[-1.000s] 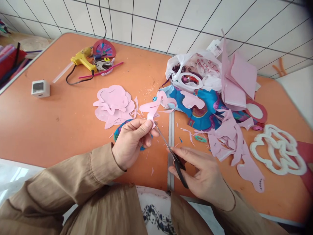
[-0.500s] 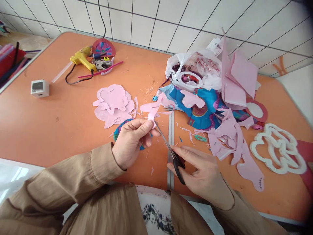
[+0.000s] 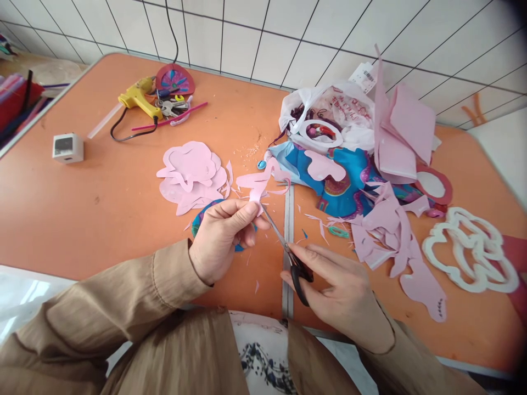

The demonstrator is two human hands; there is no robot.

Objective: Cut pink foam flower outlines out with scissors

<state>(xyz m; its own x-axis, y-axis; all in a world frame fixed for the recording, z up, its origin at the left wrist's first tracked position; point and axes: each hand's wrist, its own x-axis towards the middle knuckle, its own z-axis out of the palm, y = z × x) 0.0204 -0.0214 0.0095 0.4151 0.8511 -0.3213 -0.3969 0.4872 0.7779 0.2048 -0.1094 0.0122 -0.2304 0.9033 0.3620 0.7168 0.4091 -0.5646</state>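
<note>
"Scissors with black handles and slim metal blades are in the right hand, yes?"

"Yes, the fingers are partly curled around the handles, with the index finger reaching along towards the pivot. I can't tell which fingers sit inside the loops."

"And the left hand?"

"Nearly closed. Thumb and fingers pinch a narrow, curling pink sheet piece just above the orange tabletop, with its loose ends rising beyond the grip. The blade tips meet it right beside the thumb."

"That closeness worries me. What could go wrong?"

"A nick, I'd say, if the tips slip off the edge or the thumb slides forward. The piece also looks thin and bendy, so it could fold between the blades and come away ragged."

"Could it tear?"

"Possibly, if the two hands pull apart mid-snip. Too deep a bite might sever the narrow part."

"Anything underneath?"

"A round, blue patterned piece lies partly hidden under the left hand. A low blade could catch it, though they look apart."

"And the stack of wavy-edged pink cutouts?"

"It's left of the held piece, near loose slivers. The heap of irregular pink offcuts is over to the right; anything small dropped there could be mistaken for waste."
</note>
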